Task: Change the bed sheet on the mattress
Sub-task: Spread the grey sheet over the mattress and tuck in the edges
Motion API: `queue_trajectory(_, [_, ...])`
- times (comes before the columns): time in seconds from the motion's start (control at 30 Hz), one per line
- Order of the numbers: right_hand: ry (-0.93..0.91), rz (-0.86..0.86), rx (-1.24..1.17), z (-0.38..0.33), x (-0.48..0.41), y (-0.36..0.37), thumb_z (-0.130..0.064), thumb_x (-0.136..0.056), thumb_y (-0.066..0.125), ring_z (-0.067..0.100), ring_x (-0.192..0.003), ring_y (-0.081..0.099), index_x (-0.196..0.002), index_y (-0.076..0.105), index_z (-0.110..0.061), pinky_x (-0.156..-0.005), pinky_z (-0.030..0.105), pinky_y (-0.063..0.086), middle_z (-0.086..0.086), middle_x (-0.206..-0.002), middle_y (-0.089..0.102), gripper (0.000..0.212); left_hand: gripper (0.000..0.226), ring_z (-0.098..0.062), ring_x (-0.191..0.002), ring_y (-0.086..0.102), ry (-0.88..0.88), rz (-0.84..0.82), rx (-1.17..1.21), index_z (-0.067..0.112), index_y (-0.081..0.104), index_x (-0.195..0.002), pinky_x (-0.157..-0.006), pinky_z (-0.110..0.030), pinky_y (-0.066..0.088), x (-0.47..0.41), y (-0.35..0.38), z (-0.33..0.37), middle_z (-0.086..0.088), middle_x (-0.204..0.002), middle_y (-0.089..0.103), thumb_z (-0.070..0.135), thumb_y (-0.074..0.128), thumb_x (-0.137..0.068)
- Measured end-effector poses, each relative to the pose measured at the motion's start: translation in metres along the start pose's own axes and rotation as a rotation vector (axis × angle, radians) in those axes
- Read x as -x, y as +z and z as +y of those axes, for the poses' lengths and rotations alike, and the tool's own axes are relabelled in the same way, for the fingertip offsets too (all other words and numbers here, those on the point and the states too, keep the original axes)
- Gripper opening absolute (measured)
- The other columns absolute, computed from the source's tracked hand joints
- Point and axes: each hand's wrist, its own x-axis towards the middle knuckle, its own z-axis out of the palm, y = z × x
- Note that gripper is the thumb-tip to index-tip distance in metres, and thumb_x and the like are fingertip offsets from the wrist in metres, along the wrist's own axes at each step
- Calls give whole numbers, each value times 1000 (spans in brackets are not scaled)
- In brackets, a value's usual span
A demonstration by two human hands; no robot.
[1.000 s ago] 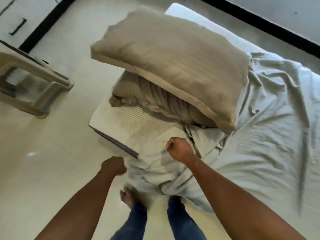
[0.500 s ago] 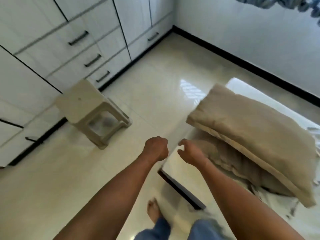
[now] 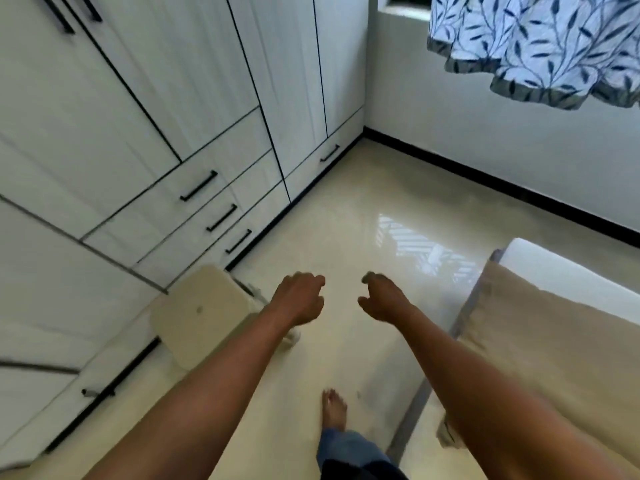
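The sheet gripped a second ago has been let go and is no longer seen, the left hand [image 3: 299, 299] clenched on nothing and the right hand [image 3: 381, 301] loosely curled, empty, off the mattress [image 3: 554, 271] corner where the pillow [image 3: 554, 348] lies, so stripping seems interrupted

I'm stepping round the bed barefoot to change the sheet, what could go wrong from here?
1. The stool stands ahead and left of your bare foot; you may stub a toe on it.
2. The floor looks glossy, so that foot could slip.
3. The pillow lies right at the mattress edge and may slide off if jostled.
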Motion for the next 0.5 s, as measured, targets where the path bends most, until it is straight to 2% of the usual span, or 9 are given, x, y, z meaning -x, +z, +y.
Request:
queue_trajectory(0.1, [22,0,17,-16,-48,-34,-30,-95,63,32,-132,50,-145,40,-7,-105,41,45,14,-145,47,59,46,-31,-125,52,32,-25,-70,16,44,-144,-103,-42,38,-55,-37,-25,-11,-138,55,35,45,-102])
queue_trajectory(0.27, [51,143,13,-24,-99,-111,-28,-97,63,31,-140,41,-150,34,-5,-111,39,39,15,-153,39,64,49,-30,-125,52,153,61,-106,16,42,-145,-103,-43,39,-156,-111,-24,-10,-138,55,37,46,-102])
queue_trajectory(0.37, [135,233,29,-8,-121,-152,-28,-96,62,34,-145,32,-150,32,-5,-116,43,34,18,-158,30,66,48,-29,-126,51,267,84,-151,16,44,-142,-104,-43,40,-220,-148,-8,-8,-140,54,39,46,-101])
queue_trajectory(0.5, [301,340,45,45,-163,-200,-35,-98,59,33,-154,16,-153,25,-4,-124,45,19,20,-164,17,72,50,-28,-128,49,456,115,-230,14,44,-142,-106,-43,40,-326,-193,21,-7,-140,53,42,46,-101])
